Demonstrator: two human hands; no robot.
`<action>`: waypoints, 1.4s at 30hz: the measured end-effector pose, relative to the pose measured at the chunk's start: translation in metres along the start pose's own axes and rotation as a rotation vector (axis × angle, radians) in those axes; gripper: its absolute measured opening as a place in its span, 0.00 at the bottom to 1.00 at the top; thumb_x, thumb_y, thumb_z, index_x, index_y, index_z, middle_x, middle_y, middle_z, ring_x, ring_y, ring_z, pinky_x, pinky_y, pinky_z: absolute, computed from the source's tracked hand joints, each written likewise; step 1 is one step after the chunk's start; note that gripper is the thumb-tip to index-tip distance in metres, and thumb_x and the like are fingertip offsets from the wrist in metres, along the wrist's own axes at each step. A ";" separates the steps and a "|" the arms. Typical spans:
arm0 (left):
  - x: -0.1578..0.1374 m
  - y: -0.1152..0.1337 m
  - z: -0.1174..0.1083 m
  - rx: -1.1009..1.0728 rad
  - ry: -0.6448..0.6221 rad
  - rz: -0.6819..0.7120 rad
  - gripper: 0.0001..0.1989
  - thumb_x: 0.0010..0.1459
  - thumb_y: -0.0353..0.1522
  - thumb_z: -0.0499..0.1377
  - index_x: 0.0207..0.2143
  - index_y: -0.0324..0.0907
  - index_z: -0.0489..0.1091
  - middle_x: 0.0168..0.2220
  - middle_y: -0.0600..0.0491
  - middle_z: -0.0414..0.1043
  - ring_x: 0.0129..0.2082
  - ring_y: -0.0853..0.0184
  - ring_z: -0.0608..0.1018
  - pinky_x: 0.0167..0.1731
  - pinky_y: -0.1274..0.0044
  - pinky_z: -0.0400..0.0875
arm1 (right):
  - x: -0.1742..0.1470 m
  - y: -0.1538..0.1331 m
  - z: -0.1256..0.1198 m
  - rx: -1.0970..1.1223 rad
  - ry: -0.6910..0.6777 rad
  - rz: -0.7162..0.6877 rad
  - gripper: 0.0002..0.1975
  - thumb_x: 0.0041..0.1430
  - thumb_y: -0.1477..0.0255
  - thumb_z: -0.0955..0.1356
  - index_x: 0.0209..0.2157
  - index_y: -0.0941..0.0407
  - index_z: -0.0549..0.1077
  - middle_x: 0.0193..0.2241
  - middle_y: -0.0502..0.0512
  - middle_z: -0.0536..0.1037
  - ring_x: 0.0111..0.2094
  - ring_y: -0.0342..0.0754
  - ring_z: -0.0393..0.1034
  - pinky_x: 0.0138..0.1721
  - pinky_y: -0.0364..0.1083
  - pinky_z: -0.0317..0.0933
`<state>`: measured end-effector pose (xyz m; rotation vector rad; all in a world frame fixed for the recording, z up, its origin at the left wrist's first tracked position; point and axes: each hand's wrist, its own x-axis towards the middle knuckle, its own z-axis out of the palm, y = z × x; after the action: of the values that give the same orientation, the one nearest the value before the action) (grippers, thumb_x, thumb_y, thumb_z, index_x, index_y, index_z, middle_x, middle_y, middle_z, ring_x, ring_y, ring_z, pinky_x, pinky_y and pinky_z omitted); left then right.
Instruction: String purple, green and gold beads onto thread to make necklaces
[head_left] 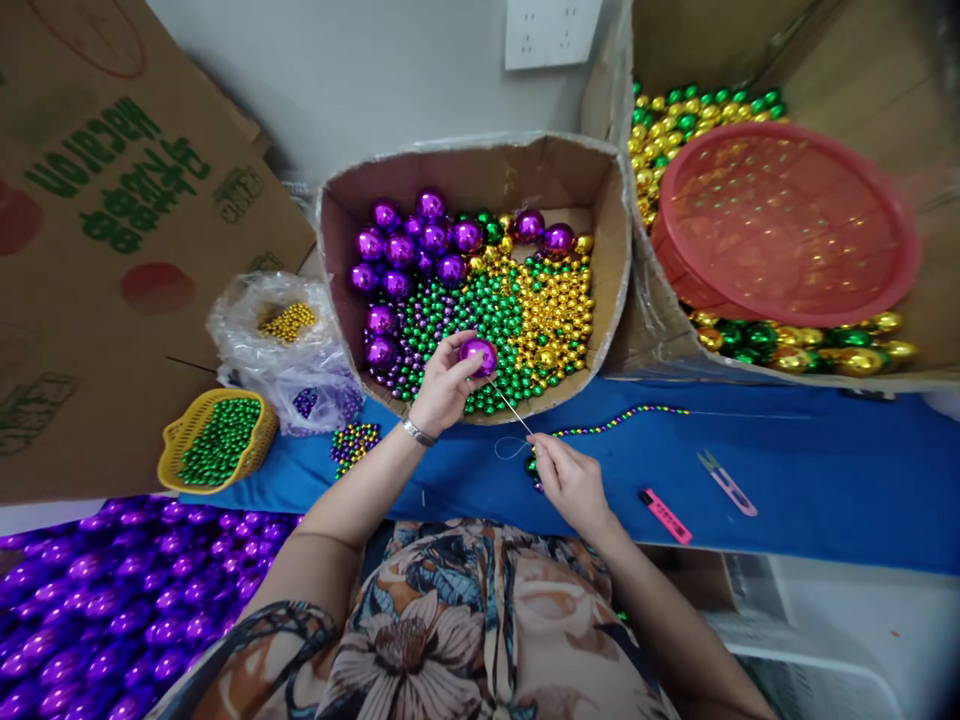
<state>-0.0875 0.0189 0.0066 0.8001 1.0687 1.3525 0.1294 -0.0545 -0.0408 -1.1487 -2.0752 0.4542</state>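
Note:
My left hand (444,385) grips a large shiny purple bead (478,357) above the near rim of a cardboard box (390,400). Pinched in my right hand (571,482) is a long thin needle (513,405), its tip reaching up to the purple bead; whether it is inside the hole I cannot tell. A loop of thread (510,448) hangs beside the right fingers. Beneath that hand lie a few dark green and purple beads (532,466), partly hidden. A strand of small coloured beads (622,420) trails rightward across the blue cloth (480,495).
Purple, green and gold beads fill the box. Right of it, a red basin (787,220) sits in another bead-filled box. A pink cutter (665,516) and thread snips (727,483) lie on the cloth. Leftward are a yellow basket (172,463), bead bags (262,290) and large purple beads (135,600).

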 end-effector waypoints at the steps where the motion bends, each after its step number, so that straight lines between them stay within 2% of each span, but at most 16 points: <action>1: 0.000 0.000 -0.001 0.014 -0.002 0.006 0.23 0.51 0.37 0.65 0.49 0.47 0.63 0.50 0.49 0.68 0.45 0.65 0.75 0.45 0.66 0.76 | 0.000 0.000 0.000 -0.002 -0.003 0.007 0.12 0.67 0.73 0.60 0.44 0.55 0.74 0.38 0.54 0.82 0.37 0.45 0.79 0.38 0.41 0.70; 6: -0.002 -0.002 -0.001 0.057 0.000 0.047 0.24 0.52 0.38 0.66 0.50 0.47 0.63 0.50 0.49 0.69 0.45 0.66 0.75 0.44 0.68 0.76 | 0.000 0.001 -0.001 -0.024 -0.006 0.008 0.12 0.67 0.73 0.60 0.44 0.55 0.74 0.37 0.53 0.82 0.35 0.44 0.79 0.36 0.40 0.69; 9: -0.011 -0.008 0.004 0.089 0.003 0.133 0.25 0.50 0.37 0.68 0.49 0.46 0.65 0.47 0.50 0.70 0.43 0.68 0.75 0.43 0.74 0.74 | 0.001 0.002 0.002 -0.051 0.007 -0.003 0.12 0.67 0.74 0.60 0.44 0.55 0.74 0.38 0.54 0.82 0.35 0.44 0.79 0.36 0.40 0.69; 12: -0.023 -0.016 0.009 0.098 -0.077 0.187 0.22 0.51 0.36 0.69 0.47 0.44 0.68 0.48 0.49 0.71 0.43 0.69 0.74 0.43 0.77 0.71 | 0.002 0.003 0.006 -0.083 0.023 0.013 0.12 0.67 0.73 0.60 0.43 0.56 0.75 0.38 0.54 0.82 0.35 0.43 0.78 0.36 0.40 0.68; 15: -0.030 -0.021 0.011 0.038 -0.143 0.145 0.20 0.52 0.36 0.68 0.47 0.44 0.69 0.50 0.48 0.71 0.45 0.68 0.75 0.43 0.76 0.71 | 0.002 0.005 0.007 -0.069 0.010 0.004 0.12 0.67 0.74 0.60 0.44 0.56 0.74 0.38 0.54 0.82 0.36 0.43 0.78 0.38 0.39 0.68; 18: -0.034 -0.024 0.010 -0.013 -0.178 0.101 0.24 0.52 0.35 0.68 0.50 0.45 0.67 0.51 0.48 0.71 0.47 0.66 0.75 0.45 0.75 0.71 | 0.000 0.007 0.005 -0.037 -0.004 -0.028 0.12 0.67 0.75 0.60 0.44 0.57 0.74 0.39 0.54 0.82 0.37 0.44 0.78 0.39 0.40 0.69; 23: -0.038 -0.028 0.009 0.057 -0.243 0.166 0.30 0.48 0.33 0.71 0.53 0.45 0.66 0.52 0.46 0.70 0.51 0.63 0.74 0.48 0.73 0.71 | 0.001 0.007 0.003 -0.022 0.000 -0.025 0.12 0.67 0.75 0.60 0.45 0.56 0.73 0.39 0.54 0.82 0.38 0.45 0.78 0.39 0.41 0.69; 26: -0.032 -0.024 0.001 0.108 -0.273 0.168 0.28 0.56 0.40 0.65 0.57 0.46 0.63 0.55 0.44 0.69 0.53 0.60 0.74 0.45 0.72 0.74 | 0.000 0.007 0.001 0.001 -0.005 -0.027 0.11 0.67 0.74 0.60 0.44 0.56 0.73 0.38 0.55 0.82 0.38 0.45 0.78 0.39 0.41 0.68; 28: -0.022 -0.018 -0.009 0.288 -0.197 0.228 0.22 0.61 0.42 0.58 0.55 0.44 0.65 0.53 0.44 0.70 0.50 0.61 0.75 0.42 0.72 0.74 | -0.004 0.009 -0.002 -0.005 -0.011 -0.023 0.11 0.67 0.74 0.60 0.42 0.56 0.73 0.36 0.54 0.82 0.35 0.44 0.77 0.37 0.41 0.68; 30: -0.010 -0.014 -0.017 0.644 -0.142 0.343 0.16 0.63 0.40 0.56 0.49 0.42 0.69 0.46 0.46 0.74 0.45 0.63 0.76 0.41 0.72 0.73 | -0.009 0.011 -0.004 -0.025 -0.008 -0.011 0.11 0.67 0.74 0.60 0.40 0.56 0.73 0.33 0.54 0.81 0.33 0.44 0.77 0.35 0.42 0.67; 31: -0.005 -0.013 -0.019 0.850 -0.159 0.409 0.13 0.63 0.38 0.57 0.47 0.41 0.70 0.43 0.47 0.75 0.43 0.64 0.76 0.41 0.71 0.72 | -0.012 0.013 -0.005 -0.032 -0.007 -0.002 0.10 0.67 0.74 0.60 0.40 0.56 0.72 0.32 0.53 0.81 0.32 0.44 0.76 0.35 0.42 0.66; 33: 0.004 -0.013 -0.019 1.213 -0.275 0.528 0.11 0.62 0.34 0.57 0.45 0.40 0.72 0.41 0.47 0.76 0.41 0.63 0.74 0.44 0.69 0.69 | -0.017 0.016 -0.006 -0.036 -0.002 0.019 0.10 0.67 0.74 0.60 0.40 0.57 0.72 0.32 0.53 0.80 0.33 0.44 0.76 0.35 0.41 0.66; 36: 0.012 -0.018 -0.010 1.566 -0.468 0.614 0.11 0.64 0.30 0.54 0.44 0.41 0.73 0.41 0.47 0.75 0.41 0.61 0.71 0.42 0.69 0.66 | -0.022 0.018 -0.006 -0.034 -0.003 0.037 0.10 0.67 0.74 0.60 0.40 0.56 0.72 0.33 0.54 0.81 0.33 0.44 0.76 0.35 0.41 0.65; 39: 0.020 -0.020 0.001 1.775 -0.583 0.594 0.11 0.63 0.27 0.53 0.42 0.42 0.74 0.40 0.48 0.74 0.40 0.60 0.69 0.35 0.71 0.63 | -0.023 0.019 -0.005 -0.045 0.005 0.035 0.10 0.67 0.74 0.60 0.41 0.56 0.72 0.34 0.54 0.81 0.34 0.44 0.76 0.36 0.42 0.66; 42: 0.026 -0.016 0.007 1.849 -0.631 0.587 0.10 0.62 0.27 0.53 0.40 0.42 0.74 0.38 0.48 0.73 0.40 0.60 0.68 0.33 0.71 0.60 | -0.022 0.019 -0.005 -0.054 0.016 0.037 0.10 0.67 0.74 0.59 0.41 0.56 0.72 0.34 0.55 0.81 0.34 0.44 0.76 0.36 0.42 0.66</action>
<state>-0.0776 0.0440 -0.0099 2.7728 1.3955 0.0066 0.1526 -0.0629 -0.0578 -1.2198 -2.0670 0.4072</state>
